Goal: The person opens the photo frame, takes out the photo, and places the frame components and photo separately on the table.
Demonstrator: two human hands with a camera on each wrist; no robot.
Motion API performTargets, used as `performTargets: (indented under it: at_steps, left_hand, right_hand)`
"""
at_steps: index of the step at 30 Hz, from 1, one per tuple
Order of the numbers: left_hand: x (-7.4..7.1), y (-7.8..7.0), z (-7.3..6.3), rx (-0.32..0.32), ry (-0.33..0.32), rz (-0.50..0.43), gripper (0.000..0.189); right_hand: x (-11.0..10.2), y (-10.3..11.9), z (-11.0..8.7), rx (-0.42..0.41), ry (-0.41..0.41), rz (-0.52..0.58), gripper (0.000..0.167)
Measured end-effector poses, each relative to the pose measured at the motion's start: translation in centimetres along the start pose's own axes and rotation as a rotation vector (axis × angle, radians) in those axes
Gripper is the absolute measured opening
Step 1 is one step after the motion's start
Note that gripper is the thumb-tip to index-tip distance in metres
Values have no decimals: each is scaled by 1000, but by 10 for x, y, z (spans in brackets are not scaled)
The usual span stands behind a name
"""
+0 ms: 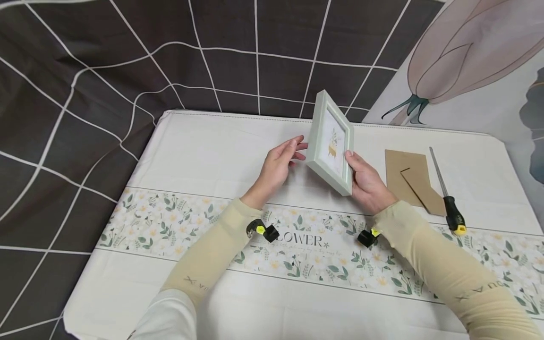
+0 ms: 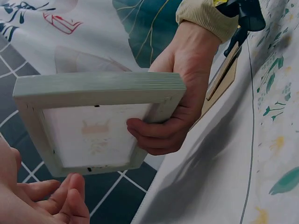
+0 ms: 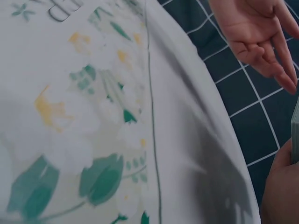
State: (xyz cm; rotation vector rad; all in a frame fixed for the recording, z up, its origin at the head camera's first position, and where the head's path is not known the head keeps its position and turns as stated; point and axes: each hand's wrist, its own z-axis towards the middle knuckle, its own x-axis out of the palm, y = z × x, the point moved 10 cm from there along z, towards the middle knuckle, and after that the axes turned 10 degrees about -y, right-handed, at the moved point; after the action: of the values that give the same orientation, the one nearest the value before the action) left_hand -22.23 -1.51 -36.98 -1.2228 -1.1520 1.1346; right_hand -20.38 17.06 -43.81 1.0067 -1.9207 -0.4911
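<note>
A pale green picture frame is held up over the table in my right hand, tilted, with its print of a potted plant facing right. The right thumb lies on the front rim, and its fingers curl round onto the back, as the left wrist view shows. That view also shows the back of the print, pale inside the frame's recess, with small dark tabs at the edges. My left hand is beside the frame's left edge, fingers loosely extended and holding nothing.
To the right lies a brown board with an angled corner, a hex key on top of it. Beside it is a screwdriver with a black and yellow handle. A white floral tablecloth covers the table; a dark grid-patterned curtain hangs behind.
</note>
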Motion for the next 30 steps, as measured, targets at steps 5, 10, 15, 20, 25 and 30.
performTargets:
  at_steps: [5,10,15,20,25,30]
  left_hand:
    - [4,3,2,-44,1,32,48]
    - [8,5,4,-63,0,110,49]
    - [10,10,8,-67,18,268,48]
    - [11,14,16,-30,30,547,47]
    - [17,17,21,-26,25,650,51]
    - [24,22,23,-29,21,725,51]
  right_hand:
    - [-8,-1,3,-32,-66,-106,70]
    - [-18,0,6,-85,-138,-195,73]
    - [-28,9,7,-173,-201,-286,70]
    - [-38,11,6,-150,-240,-363,73]
    - [-43,15,6,-126,-268,-427,76]
    - [-46,21,6,-119,-284,-455,76]
